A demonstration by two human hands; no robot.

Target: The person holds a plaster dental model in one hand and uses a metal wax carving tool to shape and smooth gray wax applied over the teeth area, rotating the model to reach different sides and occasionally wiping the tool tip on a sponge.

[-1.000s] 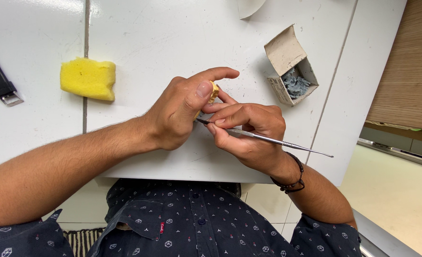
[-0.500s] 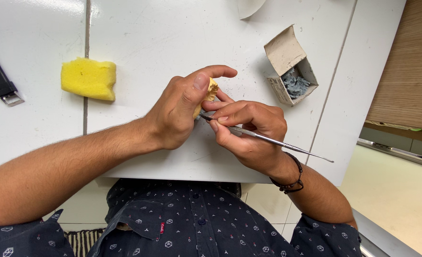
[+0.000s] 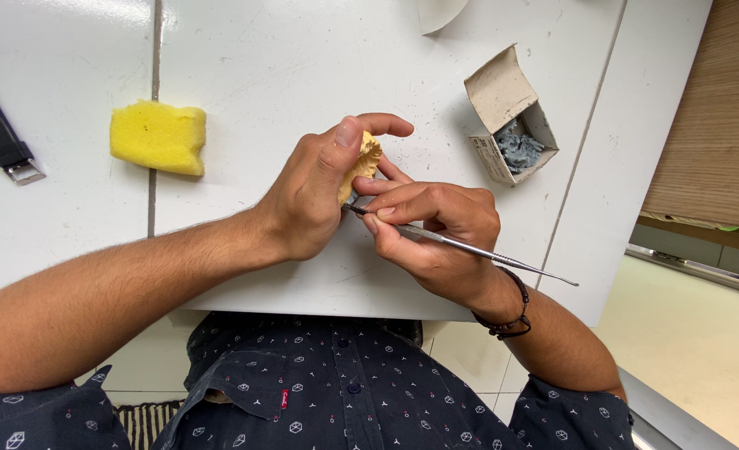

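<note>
My left hand (image 3: 315, 187) grips a small yellowish dental cast (image 3: 361, 162) between thumb and fingers, above the white table (image 3: 286, 58). Most of the cast is hidden by the fingers. My right hand (image 3: 436, 229) pinches a thin metal carving tool (image 3: 469, 247) like a pen. Its working tip touches the lower edge of the cast, and its long handle sticks out to the right past my wrist. A dark beaded bracelet (image 3: 511, 312) circles the right wrist.
A yellow sponge (image 3: 157, 136) lies at the left. An open cardboard box (image 3: 507, 117) with grey lumps stands at the right. A black strap with a buckle (image 3: 3, 137) is at the far left. A white dish edge (image 3: 440, 12) shows at the top.
The left hand has turned the cast a little, so more of its yellow edge shows. The tool tip stays against it; both hands keep their place.
</note>
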